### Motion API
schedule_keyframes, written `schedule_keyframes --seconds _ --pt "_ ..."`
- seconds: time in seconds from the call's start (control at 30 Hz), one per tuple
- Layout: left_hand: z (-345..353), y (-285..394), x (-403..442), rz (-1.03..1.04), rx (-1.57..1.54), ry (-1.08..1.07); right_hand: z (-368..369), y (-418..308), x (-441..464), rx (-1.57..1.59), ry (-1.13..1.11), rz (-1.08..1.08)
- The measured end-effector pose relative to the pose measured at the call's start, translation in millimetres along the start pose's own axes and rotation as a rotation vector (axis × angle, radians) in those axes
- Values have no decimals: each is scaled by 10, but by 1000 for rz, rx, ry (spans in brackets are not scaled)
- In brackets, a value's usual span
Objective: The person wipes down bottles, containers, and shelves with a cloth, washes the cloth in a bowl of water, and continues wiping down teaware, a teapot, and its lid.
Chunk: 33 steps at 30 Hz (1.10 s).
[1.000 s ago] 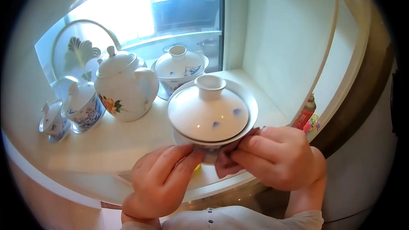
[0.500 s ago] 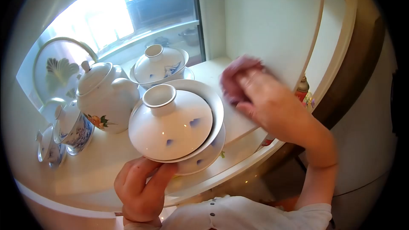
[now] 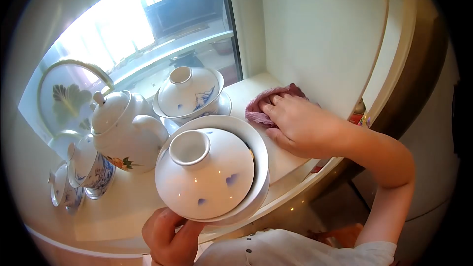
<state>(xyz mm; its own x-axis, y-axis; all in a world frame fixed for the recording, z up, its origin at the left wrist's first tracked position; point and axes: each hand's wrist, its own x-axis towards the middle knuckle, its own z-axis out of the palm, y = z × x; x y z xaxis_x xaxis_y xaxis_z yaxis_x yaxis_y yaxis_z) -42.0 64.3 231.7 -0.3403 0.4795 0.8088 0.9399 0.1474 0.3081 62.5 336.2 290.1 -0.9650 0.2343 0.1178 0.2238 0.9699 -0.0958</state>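
Note:
My left hand (image 3: 172,236) grips a white lidded bowl (image 3: 212,177) with small blue marks from below, at its near edge. Its lid has a ring-shaped knob and sits tilted, leaving a gap at the right rim; a saucer shows partly beneath. Under my right hand (image 3: 300,120), a pinkish-purple cloth (image 3: 256,106) is pressed on the white shelf (image 3: 246,91), close to the side wall. The fingers are bent into the cloth, their tips partly hidden.
Left of the held bowl stands a white teapot (image 3: 125,138) with a floral print. Behind is another lidded bowl (image 3: 189,93) on a saucer. Two blue-patterned lidded cups (image 3: 93,170) and an upright decorated plate (image 3: 71,98) are farther left. A window (image 3: 187,15) lies behind.
My right hand and the cloth have moved down onto the shelf near the wall. The held bowl now appears slightly lower and to the right, as does the whole view.

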Motion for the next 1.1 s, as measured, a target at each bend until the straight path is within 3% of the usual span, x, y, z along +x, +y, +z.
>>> schedule_keyframes --seconds 0.03,0.1,0.23,0.3,0.33,0.4,0.53,0.63,0.7,0.73,0.83,0.97,1.03,1.1 --pt "-36 -44 23 -3 3 0 5 19 -3 1 -1 -4" --pt "-140 -181 73 212 -74 -152 11 45 1 -6 18 -42" --pt "-121 -170 22 202 -28 -92 -15 28 53 -2 -1 -12" --pt "-86 -186 -26 -158 -320 -46 11 26 98 -95 11 39" --pt "-99 -208 3 -149 -317 -50 4 3 125 -90 20 42" --pt "-125 -217 60 222 -50 -55 -26 -51 186 -130 -40 126" --pt "-131 -213 40 221 -27 -58 46 -59 465 -115 -2 240" --pt "-125 -215 47 205 -55 -44 96 -5 722 -217 -115 315" --pt "-141 -204 85 231 -34 -58 88 17 828 95 -23 450" --pt "-148 -184 106 236 -42 -58 111 46 871 92 -21 459" --pt "-165 -137 123 225 7 -80 8 -32 907 29 -127 423" --pt "-166 -121 109 182 -15 -73 147 62 825 33 -27 370" --pt "-166 -112 107 178 -2 -78 227 116 671 59 139 89" --pt "-168 -113 113 173 10 -72 135 15 445 50 68 60"
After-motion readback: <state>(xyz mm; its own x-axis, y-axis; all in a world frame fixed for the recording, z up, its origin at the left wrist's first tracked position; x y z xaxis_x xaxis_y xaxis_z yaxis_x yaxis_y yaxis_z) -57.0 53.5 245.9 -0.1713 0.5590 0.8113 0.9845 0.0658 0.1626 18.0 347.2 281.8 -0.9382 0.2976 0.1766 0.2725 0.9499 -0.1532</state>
